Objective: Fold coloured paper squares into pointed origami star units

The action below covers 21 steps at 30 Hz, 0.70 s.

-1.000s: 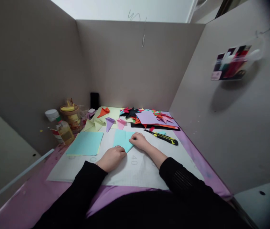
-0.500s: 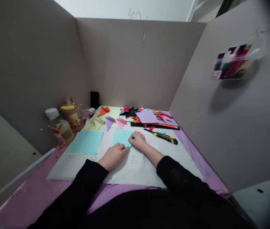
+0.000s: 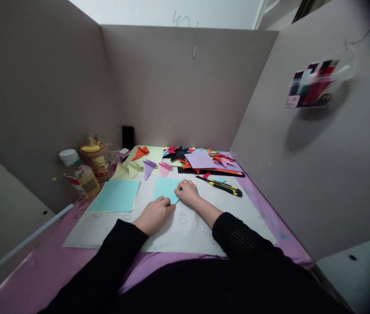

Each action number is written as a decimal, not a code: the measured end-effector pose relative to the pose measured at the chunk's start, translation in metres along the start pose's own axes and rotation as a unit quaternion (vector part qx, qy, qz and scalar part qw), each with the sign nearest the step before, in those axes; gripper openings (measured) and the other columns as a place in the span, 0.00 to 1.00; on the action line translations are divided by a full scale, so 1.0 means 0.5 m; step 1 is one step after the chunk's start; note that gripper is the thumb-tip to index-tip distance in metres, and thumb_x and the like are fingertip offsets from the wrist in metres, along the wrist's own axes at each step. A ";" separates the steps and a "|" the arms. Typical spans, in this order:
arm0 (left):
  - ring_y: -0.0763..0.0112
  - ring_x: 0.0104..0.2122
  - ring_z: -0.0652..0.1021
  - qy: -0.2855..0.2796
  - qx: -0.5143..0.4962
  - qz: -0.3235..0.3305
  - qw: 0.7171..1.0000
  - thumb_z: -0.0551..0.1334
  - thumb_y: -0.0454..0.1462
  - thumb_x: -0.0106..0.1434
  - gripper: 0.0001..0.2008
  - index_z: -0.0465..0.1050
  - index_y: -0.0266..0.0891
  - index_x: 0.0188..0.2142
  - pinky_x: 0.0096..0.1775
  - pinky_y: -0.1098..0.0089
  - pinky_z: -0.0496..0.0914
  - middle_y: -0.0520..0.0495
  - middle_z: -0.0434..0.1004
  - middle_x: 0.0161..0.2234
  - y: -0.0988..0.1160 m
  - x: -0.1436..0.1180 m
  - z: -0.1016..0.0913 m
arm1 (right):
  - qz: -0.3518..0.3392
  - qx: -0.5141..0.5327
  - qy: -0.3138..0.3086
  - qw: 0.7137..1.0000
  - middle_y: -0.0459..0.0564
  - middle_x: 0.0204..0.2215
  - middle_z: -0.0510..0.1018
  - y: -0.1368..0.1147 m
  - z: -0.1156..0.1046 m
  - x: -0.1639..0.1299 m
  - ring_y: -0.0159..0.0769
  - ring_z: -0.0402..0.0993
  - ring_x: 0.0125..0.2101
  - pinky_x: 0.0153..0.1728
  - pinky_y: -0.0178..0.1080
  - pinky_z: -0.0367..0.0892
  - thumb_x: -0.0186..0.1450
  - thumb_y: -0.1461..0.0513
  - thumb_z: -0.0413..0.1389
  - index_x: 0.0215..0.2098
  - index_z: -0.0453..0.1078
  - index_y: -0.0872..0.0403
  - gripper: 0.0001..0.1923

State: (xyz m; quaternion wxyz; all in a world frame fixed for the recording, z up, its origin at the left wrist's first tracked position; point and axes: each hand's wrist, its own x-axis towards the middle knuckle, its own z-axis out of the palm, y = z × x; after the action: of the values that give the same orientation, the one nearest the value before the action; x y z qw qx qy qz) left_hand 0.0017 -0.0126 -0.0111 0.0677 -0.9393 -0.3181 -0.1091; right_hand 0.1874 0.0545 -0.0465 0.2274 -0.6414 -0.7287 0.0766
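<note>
A light blue sheet of paper (image 3: 162, 186) lies on the white sheet in front of me, its right part under my fingers. My left hand (image 3: 156, 213) rests at the paper's lower edge, with fingers bent and pressed together on it. At the right edge, my right hand (image 3: 187, 192) has its fingers curled in a pinch on the same paper. The fingertips of both hands are close together, and part of the paper is hidden beneath them. To the left is a stack of light blue and yellow sheets (image 3: 116, 195). A black and yellow utility knife (image 3: 224, 188) lies to the right.
Folded orange (image 3: 141, 152), purple (image 3: 149, 168) and pink (image 3: 165, 168) paper pieces stand behind. Coloured paper stars and sheets (image 3: 201, 159) are piled at the back. A bottle (image 3: 87, 181) and a tub (image 3: 97, 163) stand at left. Grey panels (image 3: 188, 87) enclose the table.
The whole view has shifted slightly, with everything a little further left. Both hands keep nearly the same place and pose on the light blue paper.
</note>
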 end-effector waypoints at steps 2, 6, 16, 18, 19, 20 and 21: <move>0.64 0.35 0.67 -0.003 -0.006 -0.001 1.000 0.48 0.33 0.66 0.13 0.72 0.37 0.40 0.33 0.68 0.62 0.44 0.68 0.34 0.001 0.000 -0.002 | 0.004 -0.002 -0.005 1.000 0.49 0.32 0.71 -0.002 -0.001 0.000 0.40 0.61 0.38 0.38 0.39 0.53 0.58 0.60 0.53 0.25 0.70 0.52 0.07; 0.65 0.35 0.67 -0.012 -0.015 -0.009 1.000 0.46 0.34 0.67 0.15 0.72 0.37 0.39 0.34 0.67 0.63 0.44 0.68 0.34 0.003 0.001 -0.006 | 0.005 -0.006 -0.007 1.000 0.49 0.33 0.71 -0.005 -0.004 -0.001 0.39 0.61 0.38 0.38 0.39 0.52 0.58 0.59 0.52 0.26 0.70 0.52 0.07; 0.62 0.46 0.68 -0.011 -0.070 0.011 0.997 0.50 0.27 0.62 0.13 0.70 0.36 0.40 0.44 0.63 0.65 0.41 0.69 0.49 0.005 0.005 -0.005 | 0.010 -0.020 -0.009 1.000 0.49 0.34 0.72 -0.008 -0.007 -0.001 0.39 0.62 0.39 0.38 0.39 0.53 0.58 0.59 0.52 0.26 0.71 0.52 0.08; 0.60 0.47 0.67 -0.017 -0.066 0.011 0.998 0.51 0.27 0.61 0.12 0.69 0.35 0.40 0.45 0.61 0.65 0.41 0.70 0.49 0.005 0.005 -0.004 | 0.009 -0.019 -0.007 1.000 0.49 0.34 0.73 -0.008 -0.007 -0.001 0.39 0.62 0.38 0.38 0.39 0.53 0.58 0.59 0.52 0.26 0.71 0.52 0.08; 0.59 0.47 0.67 -0.022 -0.063 0.010 0.998 0.51 0.27 0.61 0.12 0.69 0.35 0.41 0.44 0.61 0.65 0.41 0.71 0.48 0.006 0.005 -0.005 | 0.008 -0.019 -0.006 1.000 0.49 0.34 0.73 -0.008 -0.007 -0.002 0.39 0.62 0.38 0.38 0.39 0.53 0.58 0.58 0.52 0.26 0.71 0.52 0.08; 0.59 0.47 0.68 -0.027 -0.059 0.005 0.998 0.51 0.27 0.60 0.13 0.68 0.35 0.43 0.44 0.61 0.64 0.41 0.72 0.46 0.007 0.005 -0.006 | 0.008 -0.018 -0.006 1.000 0.49 0.34 0.73 -0.008 -0.007 -0.002 0.39 0.62 0.38 0.38 0.39 0.53 0.58 0.58 0.52 0.26 0.71 0.52 0.08; 0.59 0.46 0.68 -0.029 -0.056 0.000 0.998 0.51 0.26 0.60 0.15 0.66 0.34 0.45 0.43 0.61 0.64 0.40 0.72 0.44 0.008 0.004 -0.007 | 0.008 -0.018 -0.006 1.000 0.49 0.34 0.73 -0.008 -0.007 -0.002 0.39 0.62 0.39 0.38 0.39 0.53 0.58 0.58 0.52 0.26 0.71 0.52 0.08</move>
State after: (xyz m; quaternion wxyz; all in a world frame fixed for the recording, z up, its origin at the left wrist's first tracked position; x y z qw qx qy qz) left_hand 0.0054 -0.0151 -0.0075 0.0054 -0.9443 -0.3138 -0.0994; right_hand 0.1855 0.0521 -0.0421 0.2109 -0.6510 -0.7259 0.0691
